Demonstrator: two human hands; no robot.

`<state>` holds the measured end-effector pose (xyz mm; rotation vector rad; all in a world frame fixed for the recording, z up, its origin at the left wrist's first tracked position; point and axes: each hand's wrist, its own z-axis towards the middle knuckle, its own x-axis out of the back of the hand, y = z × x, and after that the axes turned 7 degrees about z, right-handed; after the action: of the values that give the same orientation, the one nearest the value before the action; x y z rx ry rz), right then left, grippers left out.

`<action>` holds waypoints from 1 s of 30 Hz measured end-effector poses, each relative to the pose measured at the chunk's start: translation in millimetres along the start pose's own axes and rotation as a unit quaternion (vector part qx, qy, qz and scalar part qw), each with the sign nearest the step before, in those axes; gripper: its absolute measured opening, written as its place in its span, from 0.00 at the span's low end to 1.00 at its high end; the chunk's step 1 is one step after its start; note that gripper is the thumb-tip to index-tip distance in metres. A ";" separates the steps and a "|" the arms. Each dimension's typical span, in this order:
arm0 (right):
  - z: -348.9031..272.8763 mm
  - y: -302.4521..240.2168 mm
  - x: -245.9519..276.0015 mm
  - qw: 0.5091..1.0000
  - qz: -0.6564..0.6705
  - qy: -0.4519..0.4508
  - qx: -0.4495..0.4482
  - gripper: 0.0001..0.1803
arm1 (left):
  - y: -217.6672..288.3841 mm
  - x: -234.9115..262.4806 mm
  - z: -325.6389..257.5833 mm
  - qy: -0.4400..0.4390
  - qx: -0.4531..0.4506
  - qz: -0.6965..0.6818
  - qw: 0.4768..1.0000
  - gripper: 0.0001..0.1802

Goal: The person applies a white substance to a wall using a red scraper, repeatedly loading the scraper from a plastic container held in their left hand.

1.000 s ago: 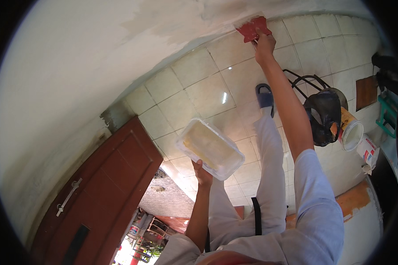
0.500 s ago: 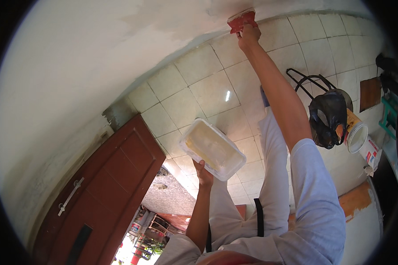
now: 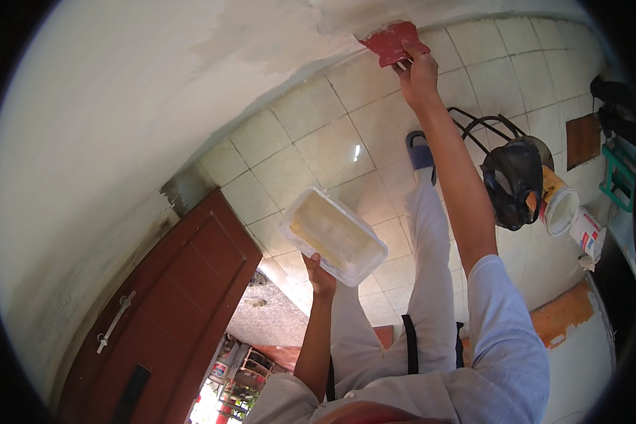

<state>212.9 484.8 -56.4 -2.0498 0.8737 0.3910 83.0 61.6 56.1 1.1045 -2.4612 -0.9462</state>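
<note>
Stretched out far ahead, my right hand (image 3: 420, 73) grips a red putty spreader (image 3: 394, 44), thumb on its face and fingers beneath. Pale paste clings to the spreader's edge, which lies at the whitish wall (image 3: 275, 49); whether it touches cannot be told. Darker, damp-looking patches mark the wall nearby. Lower down, my left hand (image 3: 321, 275) holds a white rectangular plastic tub (image 3: 371, 263) by its near rim, thumb over the edge. Creamy paste is smeared across the tub's bottom and sides. The fingers under the tub are hidden.
A brown door (image 3: 169, 297) stands at the left beside an opening to outdoors. Tiles cover the floor (image 3: 332, 148). To the right are a black plastic bag (image 3: 512, 187) on a dark-framed chair, a white bucket (image 3: 561, 210), a paper sack (image 3: 586, 233) and a green stool (image 3: 618, 177).
My right hand with the red spreader has drawn back a little toward me and to the right, showing more of the spreader's face. The tub has shifted slightly left in view.
</note>
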 end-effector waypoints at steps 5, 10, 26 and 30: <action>66.3 46.7 29.5 0.993 -0.074 0.032 -0.087 0.07 | -1.6 -3.9 6.0 0.014 0.008 0.008 1.000 0.46; 111.9 70.6 6.5 0.997 -0.063 0.019 -0.044 0.09 | -7.8 -5.0 11.1 0.035 0.007 0.011 0.999 0.46; 71.2 60.8 48.8 0.988 -0.103 0.115 0.008 0.11 | -5.3 -6.0 7.6 -0.003 0.032 -0.006 0.999 0.45; 107.9 94.5 58.3 0.990 -0.058 0.115 -0.050 0.18 | -11.0 3.4 14.5 0.011 0.023 0.010 1.000 0.45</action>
<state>191.9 509.1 -207.8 -2.2585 0.8791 0.1388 79.7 60.3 37.9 1.0956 -2.4836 -0.8726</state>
